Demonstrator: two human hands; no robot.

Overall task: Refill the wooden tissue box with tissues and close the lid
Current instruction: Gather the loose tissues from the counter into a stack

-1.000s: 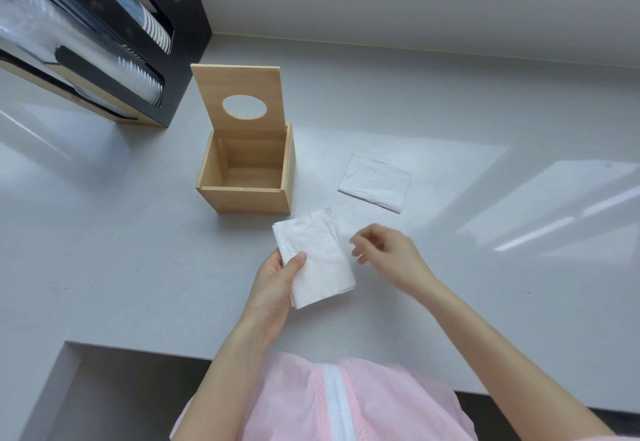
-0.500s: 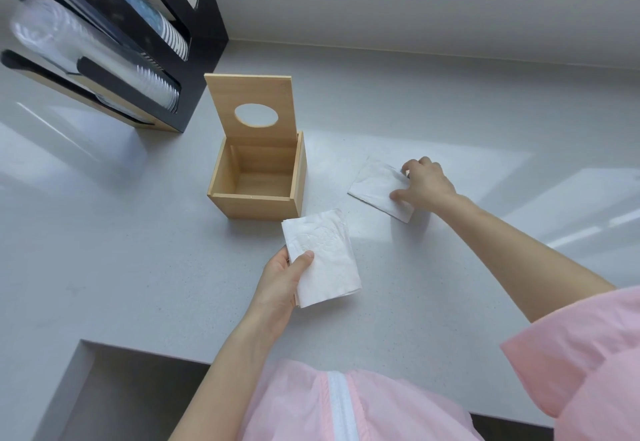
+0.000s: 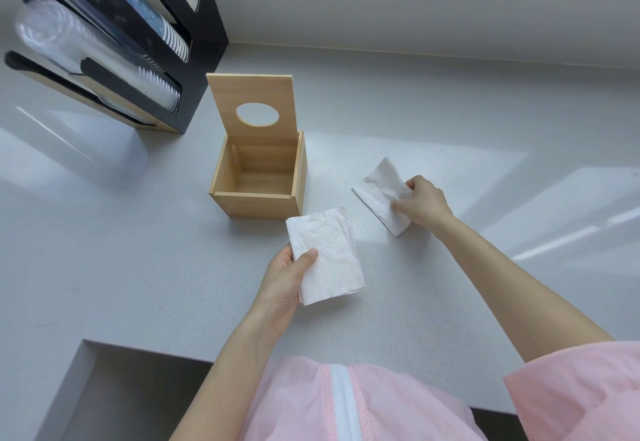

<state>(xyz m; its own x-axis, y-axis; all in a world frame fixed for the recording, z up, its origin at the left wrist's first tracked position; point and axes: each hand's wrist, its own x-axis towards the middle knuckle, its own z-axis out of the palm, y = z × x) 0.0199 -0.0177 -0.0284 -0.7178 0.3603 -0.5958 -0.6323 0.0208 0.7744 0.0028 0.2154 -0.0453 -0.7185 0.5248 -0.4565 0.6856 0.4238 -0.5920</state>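
The wooden tissue box (image 3: 256, 203) stands on the counter with nothing inside it. Its lid (image 3: 256, 94), with an oval hole, stands upright at the back. My left hand (image 3: 282, 278) holds a folded stack of white tissues (image 3: 329, 257) just in front of the box, thumb on top. To the right of the box, my right hand (image 3: 424, 203) grips a second folded tissue (image 3: 379, 194), whose far edge is lifted off the counter.
A black rack (image 3: 152, 45) holding sleeves of paper and plastic cups stands at the back left, close to the box. The grey counter (image 3: 138, 250) ends at a front edge with a recess at the lower left. A wall runs along the back.
My right hand left the stack, reached out to the tissue lying on the right, took hold of it and lifted its far edge. My left hand kept the stack.
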